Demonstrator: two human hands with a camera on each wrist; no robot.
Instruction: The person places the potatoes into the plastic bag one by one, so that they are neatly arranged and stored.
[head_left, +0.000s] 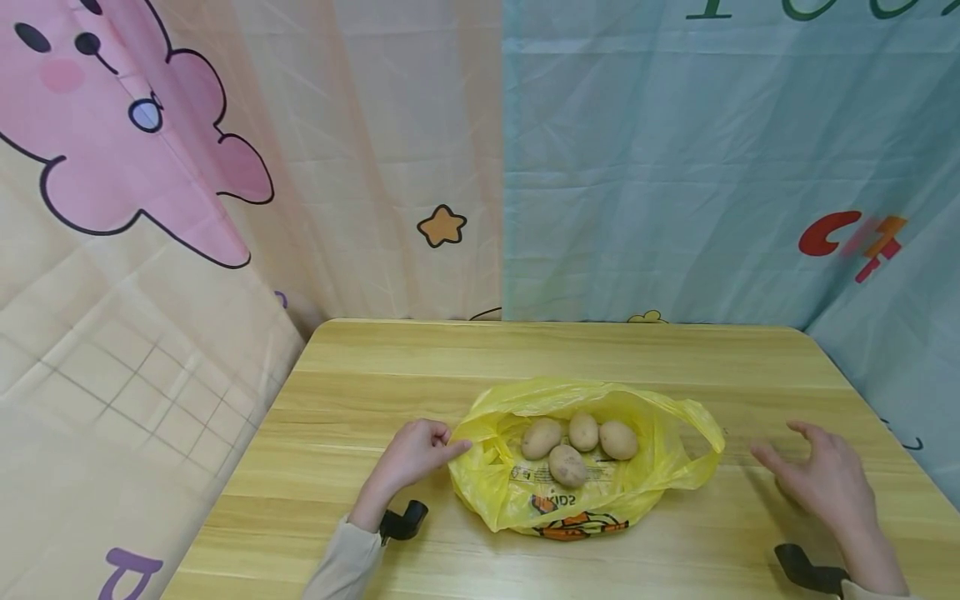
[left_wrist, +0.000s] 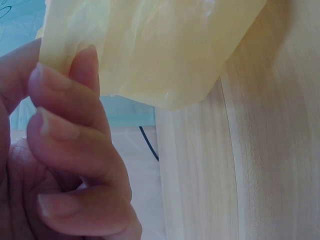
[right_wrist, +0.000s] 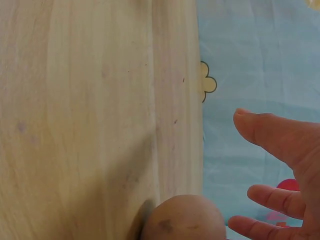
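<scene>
Open-mouthed on the table lies a yellow plastic bag [head_left: 487, 492] with printed lettering, and several potatoes [head_left: 567, 466] are inside it. At the bag's left rim my left hand [head_left: 411, 458] pinches the thin plastic between thumb and index finger; the left wrist view shows the bag film [left_wrist: 165, 50] held there. To the right of the bag, apart from it, my right hand [head_left: 825, 479] is over the table with thumb and fingers spread, holding nothing. Another potato [right_wrist: 184, 220] sits close to that hand in the right wrist view; in the head view it is hidden.
The wooden table [head_left: 360, 358] carries the bag near its middle. A printed curtain [head_left: 637, 183] hangs behind its far edge and along both sides. A black wrist mount [head_left: 405, 521] is on my left wrist, and another mount [head_left: 810, 571] is on the right.
</scene>
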